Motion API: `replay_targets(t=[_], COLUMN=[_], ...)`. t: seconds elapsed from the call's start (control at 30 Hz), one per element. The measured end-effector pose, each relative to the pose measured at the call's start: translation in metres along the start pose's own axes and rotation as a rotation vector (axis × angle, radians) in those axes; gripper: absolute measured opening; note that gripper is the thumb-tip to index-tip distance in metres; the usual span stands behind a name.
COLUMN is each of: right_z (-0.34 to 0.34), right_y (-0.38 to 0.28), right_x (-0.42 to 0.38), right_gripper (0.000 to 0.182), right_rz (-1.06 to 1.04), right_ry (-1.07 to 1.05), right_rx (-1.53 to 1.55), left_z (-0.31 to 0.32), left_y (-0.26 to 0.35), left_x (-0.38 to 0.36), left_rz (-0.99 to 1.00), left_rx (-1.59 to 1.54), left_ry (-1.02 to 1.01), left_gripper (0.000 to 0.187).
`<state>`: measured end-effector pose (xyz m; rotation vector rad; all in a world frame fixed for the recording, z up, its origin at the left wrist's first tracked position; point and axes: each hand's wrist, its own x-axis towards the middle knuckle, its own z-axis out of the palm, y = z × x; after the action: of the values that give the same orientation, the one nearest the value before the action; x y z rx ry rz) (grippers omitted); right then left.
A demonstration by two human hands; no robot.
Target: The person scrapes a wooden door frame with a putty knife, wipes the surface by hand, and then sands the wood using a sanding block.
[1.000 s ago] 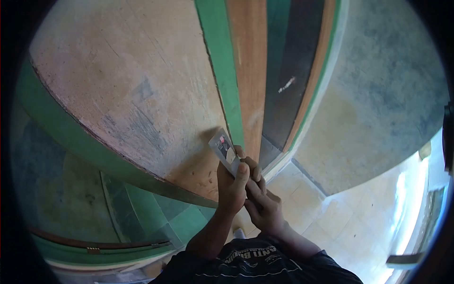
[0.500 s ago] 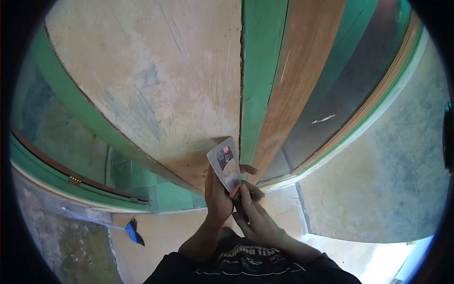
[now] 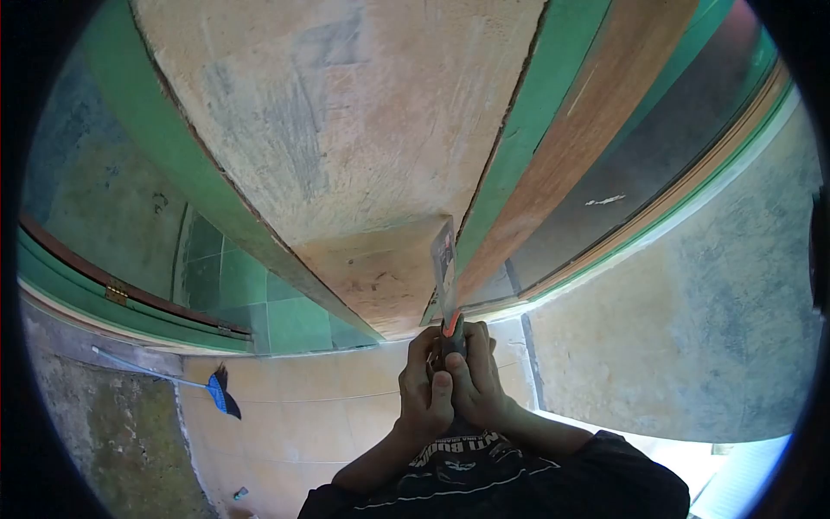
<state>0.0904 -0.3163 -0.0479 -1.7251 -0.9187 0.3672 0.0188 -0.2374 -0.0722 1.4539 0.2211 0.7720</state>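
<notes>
Both my hands are wrapped round the dark handle (image 3: 452, 342) of a flat-bladed tool, in front of my chest. My left hand (image 3: 424, 389) closes on it from the left, with the thumb upright. My right hand (image 3: 478, 376) grips it from the other side, close against the left. Orange shows where the handle meets the pale blade (image 3: 445, 268), which points away from me and is seen nearly edge-on. A printed label (image 3: 447, 256) is on the blade's face. The tool's exact kind cannot be made out.
Ahead stands a scuffed plaster wall panel (image 3: 346, 130) between green frames (image 3: 527, 138), with a brown wooden post (image 3: 596, 112) on the right. A blue broom (image 3: 222, 394) lies at left on the tiled floor (image 3: 294, 424). A hinged green window frame (image 3: 130, 311) curves at left.
The blade has turned from showing its labelled face to nearly edge-on. My hands have drawn together round the handle. The view has shifted, moving the wall and broom leftward or upward.
</notes>
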Motion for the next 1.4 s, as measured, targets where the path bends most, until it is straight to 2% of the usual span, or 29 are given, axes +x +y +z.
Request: replay_targets(t=[0.13,0.2,0.23,0.3,0.37,0.4,0.43,0.47,0.5,0.53,0.57,0.63,0.67,0.7,0.73,0.77,0.83,0.87,0.9,0.97,1.0,1.03,1.17,1.23,1.3,1.4], right_z=[0.003,-0.007,-0.011,-0.023,-0.035,-0.043,-0.051,-0.058,-0.064,-0.065,-0.068,-0.075,-0.07,-0.063,-0.054,-0.048,-0.042,-0.04,-0.038,-0.039,-0.043,-0.044,-0.041,-0.042,-0.049,-0.058], right_y=[0.001,0.0,-0.003,-0.01,-0.012,-0.012,-0.012,-0.012,-0.01,0.001,0.003,0.005,0.003,-0.004,-0.014,-0.022,-0.03,-0.033,-0.033,-0.03,-0.029,-0.029,-0.031,-0.034,-0.038,-0.049], right_x=[-0.005,0.001,0.005,0.014,0.034,0.045,0.056,0.066,0.074,0.082,0.087,0.1,0.107,0.111,0.114,0.118,0.122,0.126,0.128,0.132,0.134,0.136,0.144,0.146,0.146,0.143], right_gripper=[0.032,0.034,0.034,0.035,0.031,0.029,0.029,0.024,0.029,0.039,0.039,0.039,0.033,0.033,0.029,0.025,0.022,0.019,0.019,0.016,0.018,0.018,0.018,0.02,0.021,0.023], right_rz=[0.097,0.029,0.014,-0.126,-0.247,-0.351,-0.365,-0.145,0.077,-0.204,-0.215,-0.8,-0.973,-0.977,-1.153,-1.325,-1.327,-1.341,-1.345,-1.319,-1.32,-1.331,-1.43,-1.452,-1.393,-1.405], right_ry=[0.031,-0.067,-0.082,-0.156,-0.224,-0.269,-0.292,-0.384,-0.469,-0.32,-0.338,-0.289,-0.339,-0.365,-0.361,-0.343,-0.437,-0.514,-0.524,-0.578,-0.632,-0.628,-0.548,-0.538,-0.596,-0.654], right_rx=[0.079,-0.039,-0.037,-0.105,-0.132,-0.159,-0.16,-0.103,-0.047,-0.119,-0.111,0.101,0.227,0.246,0.329,0.42,0.406,0.354,0.38,0.153,0.005,0.01,-0.11,-0.122,-0.38,-0.418], left_z=[0.009,0.012,0.013,0.019,0.022,0.024,0.029,0.034,0.04,0.047,0.052,0.057,0.057,0.06,0.064,0.063,0.061,0.077,0.076,0.071,0.077,0.08,0.098,0.105,0.112,0.124], left_y=[0.003,0.011,0.01,0.004,0.003,-0.002,-0.006,-0.008,-0.008,-0.006,-0.005,-0.013,-0.024,-0.037,-0.054,-0.064,-0.054,-0.036,-0.037,-0.043,-0.045,-0.046,-0.039,-0.034,-0.041,-0.042], left_x=[-0.003,-0.003,-0.005,-0.01,-0.014,-0.02,-0.023,-0.023,-0.022,-0.021,-0.021,-0.021,-0.021,-0.022,-0.022,-0.024,-0.017,-0.005,-0.011,-0.02,-0.012,-0.01,-0.007,-0.003,-0.002,0.004], left_rz=[-0.006,-0.114,-0.103,-0.022,-0.018,-0.055,-0.095,-0.097,-0.091,-0.132,-0.172,-0.13,0.002,0.132,0.206,0.212,0.202,0.313,0.31,0.1,0.168,0.178,0.216,0.184,0.201,0.248], left_rx=[-0.085,-0.134,-0.129,-0.105,-0.184,-0.184,-0.186,-0.102,-0.097,-0.114,-0.13,-0.145,-0.213,-0.275,-0.14,-0.121,0.704,0.526,0.545,-0.533,-0.419,-0.411,-0.402,-0.36,-0.35,-0.342], left_ry=[0.014,0.035,0.051,0.183,0.222,0.244,0.266,0.319,0.338,0.403,0.47,0.502,0.488,0.475,0.6,0.627,0.556,0.731,0.748,0.554,0.58,0.579,0.637,0.758,0.762,0.673], left_gripper=[0.061,0.058,0.058,0.059,0.056,0.053,0.05,0.045,0.045,0.054,0.063,0.059,0.053,0.046,0.046,0.046,0.046,0.039,0.039,0.032,0.024,0.024,0.033,0.035,0.038,0.05])
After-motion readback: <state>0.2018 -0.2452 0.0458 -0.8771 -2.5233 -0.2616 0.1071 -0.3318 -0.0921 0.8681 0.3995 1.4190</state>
